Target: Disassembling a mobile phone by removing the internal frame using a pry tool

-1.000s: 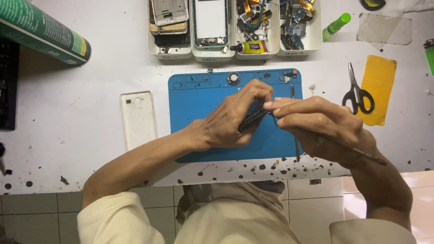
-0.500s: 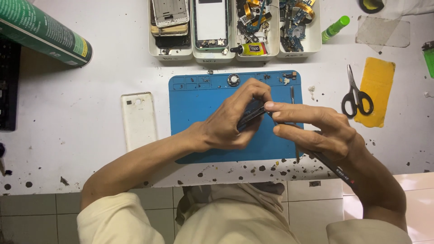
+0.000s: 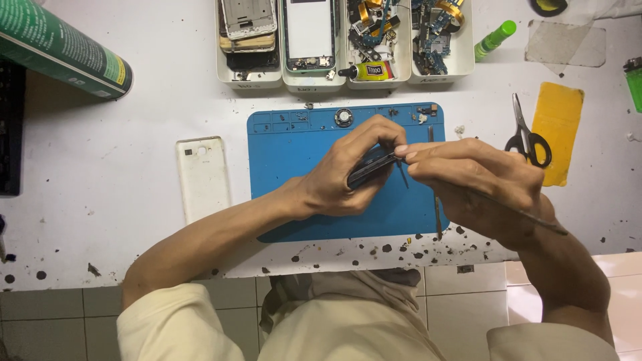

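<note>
Gripping a dark phone part (image 3: 370, 168) edge-up, the left hand (image 3: 348, 177) curls closed around it above the blue mat (image 3: 294, 150). Just right, the right hand (image 3: 478, 180) pinches a thin tool (image 3: 515, 212), fingertips meeting the part.

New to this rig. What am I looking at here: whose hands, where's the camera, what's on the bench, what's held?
No machine: a person's two bare hands, filmed by a camera worn on their head, looking down. The left hand grips a small dark phone-like part above a blue work mat. The right hand holds a thin dark tool, fingertips at the part's edge. Around them on the white table: a white phone back cover, black-handled scissors, a yellow sheet, white trays of phone parts, and a green can.
</note>
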